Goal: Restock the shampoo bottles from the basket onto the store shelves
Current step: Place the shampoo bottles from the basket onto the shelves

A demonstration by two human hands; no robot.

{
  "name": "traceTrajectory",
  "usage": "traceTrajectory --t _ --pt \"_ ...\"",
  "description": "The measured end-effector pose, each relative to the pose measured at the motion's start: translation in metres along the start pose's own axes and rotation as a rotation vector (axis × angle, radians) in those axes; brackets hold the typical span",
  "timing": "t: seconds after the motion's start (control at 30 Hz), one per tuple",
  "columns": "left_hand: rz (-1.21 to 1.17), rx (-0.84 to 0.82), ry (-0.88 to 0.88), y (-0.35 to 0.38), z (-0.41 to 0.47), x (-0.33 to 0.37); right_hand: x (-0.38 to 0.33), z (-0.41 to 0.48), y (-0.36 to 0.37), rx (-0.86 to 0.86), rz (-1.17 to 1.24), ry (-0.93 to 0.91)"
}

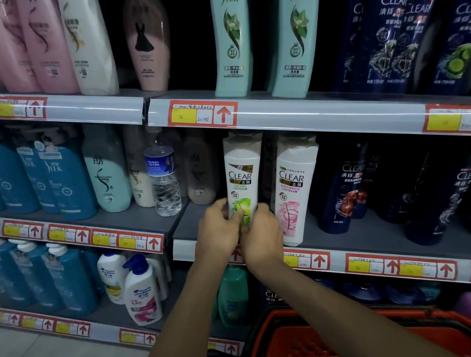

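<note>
A white CLEAR shampoo bottle with a green label stands upright on the middle shelf, near its front edge. My left hand grips its lower left side, thumb across the green label. My right hand grips its lower right side. The bottle's base is hidden behind my fingers. Just to its right stands a matching white CLEAR bottle with a pink label. The orange basket sits at the bottom right under my right forearm; its contents are hidden.
A clear water bottle stands left of the gap on the middle shelf. Dark CLEAR bottles fill the right side. Mint SLEK bottles stand on the shelf above. Blue and white bottles line the lower left shelves.
</note>
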State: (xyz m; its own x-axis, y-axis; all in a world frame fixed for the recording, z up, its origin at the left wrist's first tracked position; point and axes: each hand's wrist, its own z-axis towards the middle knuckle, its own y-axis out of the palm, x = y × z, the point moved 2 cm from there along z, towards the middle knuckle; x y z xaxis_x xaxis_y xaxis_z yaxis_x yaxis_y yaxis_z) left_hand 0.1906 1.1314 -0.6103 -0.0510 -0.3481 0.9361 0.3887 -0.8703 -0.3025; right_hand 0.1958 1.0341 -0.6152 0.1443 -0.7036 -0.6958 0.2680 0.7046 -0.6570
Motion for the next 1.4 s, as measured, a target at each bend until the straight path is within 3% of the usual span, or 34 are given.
traceTrajectory --t 0.83,1.07,1.4 --pt "0.116 0.085 -0.064 -0.002 -0.003 -0.004 -0.001 0.004 0.007 0.03 0.031 0.027" --pt "0.069 0.008 -0.049 -0.014 -0.011 -0.001 -0.007 -0.005 0.001 -0.021 -0.005 0.041" --pt "-0.003 0.049 -0.017 -0.039 -0.046 0.023 -0.015 -0.038 -0.04 -0.054 0.034 -0.05"
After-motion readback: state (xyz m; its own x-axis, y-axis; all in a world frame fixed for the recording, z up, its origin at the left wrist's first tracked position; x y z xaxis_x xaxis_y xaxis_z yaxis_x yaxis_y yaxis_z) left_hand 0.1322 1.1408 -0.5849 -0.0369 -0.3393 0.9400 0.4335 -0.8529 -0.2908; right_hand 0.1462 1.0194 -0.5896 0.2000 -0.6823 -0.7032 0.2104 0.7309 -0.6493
